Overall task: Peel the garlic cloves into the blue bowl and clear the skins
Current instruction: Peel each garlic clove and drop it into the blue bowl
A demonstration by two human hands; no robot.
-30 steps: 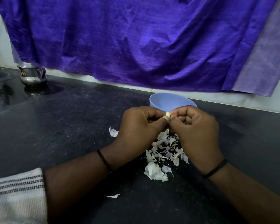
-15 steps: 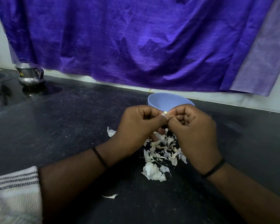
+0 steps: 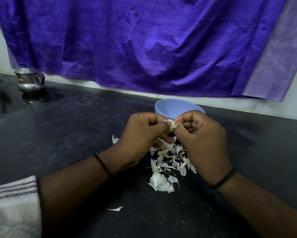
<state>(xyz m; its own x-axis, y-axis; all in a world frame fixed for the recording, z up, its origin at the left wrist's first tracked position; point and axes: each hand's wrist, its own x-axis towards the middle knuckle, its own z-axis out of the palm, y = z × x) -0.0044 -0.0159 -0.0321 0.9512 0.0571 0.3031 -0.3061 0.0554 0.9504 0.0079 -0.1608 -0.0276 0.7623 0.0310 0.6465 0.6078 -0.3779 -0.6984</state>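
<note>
Both hands [image 3: 140,134] [image 3: 202,143] pinch one garlic clove [image 3: 172,125]; no legible writing.

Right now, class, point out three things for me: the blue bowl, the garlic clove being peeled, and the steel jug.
blue bowl [image 3: 171,109]: head view, inner wall under the far rim.
garlic clove [image 3: 172,124]: head view, skin-covered middle between both hands' fingertips.
steel jug [image 3: 28,79]: head view, front of its body.

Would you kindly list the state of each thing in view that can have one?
garlic clove: partly skinned, pinched between both hands
left hand: pinching the clove
right hand: pinching the clove
blue bowl: upright, contents hidden
garlic skins: loose on the counter
steel jug: upright
</note>
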